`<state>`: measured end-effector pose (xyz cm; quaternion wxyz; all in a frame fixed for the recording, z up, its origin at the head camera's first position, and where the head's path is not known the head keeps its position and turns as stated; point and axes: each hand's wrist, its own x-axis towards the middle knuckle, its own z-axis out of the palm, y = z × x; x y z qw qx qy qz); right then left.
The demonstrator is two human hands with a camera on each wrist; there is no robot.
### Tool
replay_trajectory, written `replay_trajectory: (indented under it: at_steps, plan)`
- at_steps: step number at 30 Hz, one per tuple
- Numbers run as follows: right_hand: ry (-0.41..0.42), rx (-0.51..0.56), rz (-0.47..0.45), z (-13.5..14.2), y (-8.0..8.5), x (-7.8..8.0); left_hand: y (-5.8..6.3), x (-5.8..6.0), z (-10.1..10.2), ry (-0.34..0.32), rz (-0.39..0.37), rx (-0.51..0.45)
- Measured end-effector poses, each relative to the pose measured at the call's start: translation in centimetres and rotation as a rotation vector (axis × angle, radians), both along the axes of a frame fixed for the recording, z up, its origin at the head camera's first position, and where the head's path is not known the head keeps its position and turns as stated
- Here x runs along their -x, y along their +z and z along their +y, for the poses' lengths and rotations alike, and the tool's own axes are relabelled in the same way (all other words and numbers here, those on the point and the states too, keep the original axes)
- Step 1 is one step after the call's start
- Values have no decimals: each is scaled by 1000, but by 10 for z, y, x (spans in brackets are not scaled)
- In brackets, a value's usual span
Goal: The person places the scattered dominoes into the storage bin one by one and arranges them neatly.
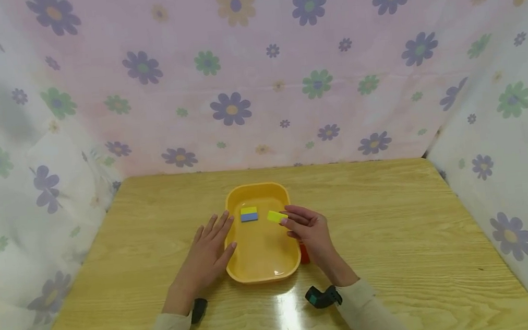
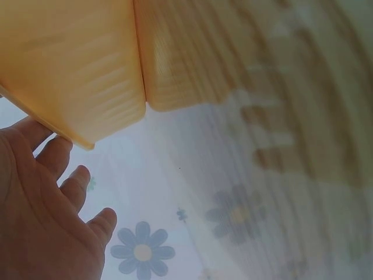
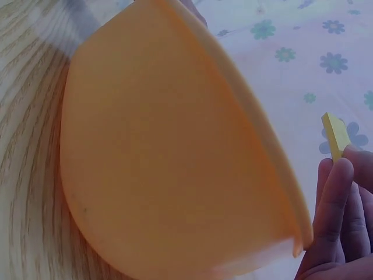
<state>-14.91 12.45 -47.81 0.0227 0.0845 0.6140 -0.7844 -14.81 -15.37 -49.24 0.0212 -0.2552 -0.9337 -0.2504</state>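
Note:
A yellow-orange plastic tub (image 1: 264,276) stands on the wooden table. Inside it, toward the far left, lie a yellow block (image 1: 248,210) and a blue block (image 1: 249,217), side by side. My right hand (image 1: 311,232) pinches another flat yellow block (image 1: 275,216) between thumb and fingers over the tub's right side; the right wrist view shows this yellow block (image 3: 335,135) held above the rim level. With fingers spread and straight, my left hand (image 1: 208,254) rests at the tub's left rim. In the left wrist view its fingertips touch the outer edge of the tub (image 2: 76,70).
Something red (image 1: 304,253) sits on the table just right of the tub, partly hidden by the tub and my right wrist. Flowered cloth (image 1: 256,71) walls the table at the back and both sides. Dark wrist straps (image 1: 324,297) are on both arms.

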Motion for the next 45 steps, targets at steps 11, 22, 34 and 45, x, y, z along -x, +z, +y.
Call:
replay_trajectory:
  at_steps: [11, 22, 34, 45]
  plan:
    - [19, -37, 16, -8, 5, 4, 0, -1, -1, 3, 9, 16]
    - [116, -120, 75, -20, 22, 14, -1, 1, 0, 3, 11, 18]
    - [123, -204, 147, -36, 27, 31, 0, 2, 1, 3, -2, 15]
    - [159, -434, 71, -47, 23, 47, -2, 2, 0, 0, 8, 20]
